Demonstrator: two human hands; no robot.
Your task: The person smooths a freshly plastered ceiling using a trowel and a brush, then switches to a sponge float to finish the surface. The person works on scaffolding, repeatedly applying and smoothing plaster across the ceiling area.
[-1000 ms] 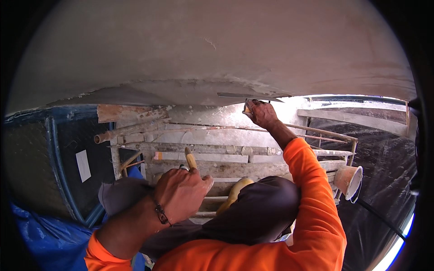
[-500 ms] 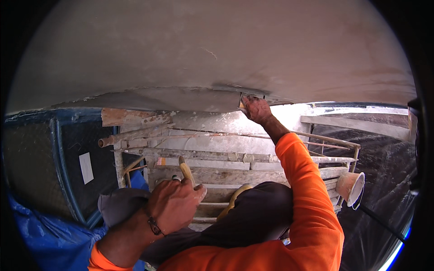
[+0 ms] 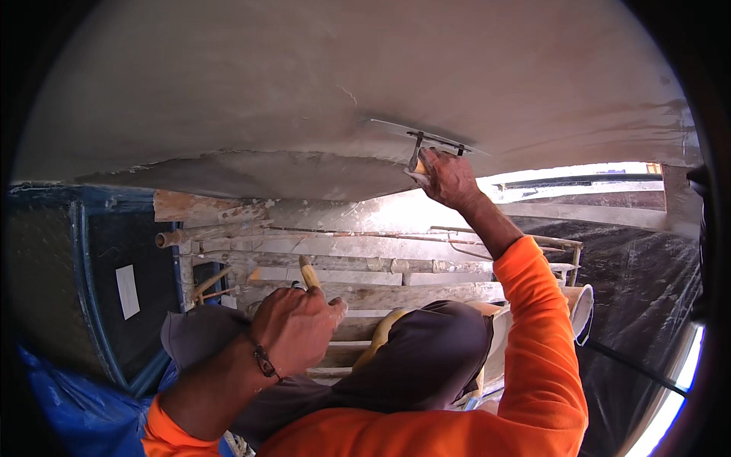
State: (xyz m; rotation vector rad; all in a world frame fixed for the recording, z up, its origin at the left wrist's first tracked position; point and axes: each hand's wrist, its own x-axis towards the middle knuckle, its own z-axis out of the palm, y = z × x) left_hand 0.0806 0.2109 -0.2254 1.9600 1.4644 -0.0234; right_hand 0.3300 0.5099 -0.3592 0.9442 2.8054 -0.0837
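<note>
Grey surface [image 3: 266, 84] behind trowel [image 3: 438, 141], white sheet [image 3: 128, 292] perhaps printed

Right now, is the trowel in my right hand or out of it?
In it: your right hand grips the trowel by its handle, whose pale end sticks out.

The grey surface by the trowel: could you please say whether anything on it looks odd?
Yes: left of the trowel, a pale scratch-like mark interrupts the mostly smooth grey surface, and a ragged edge borders a darker patch.
</note>
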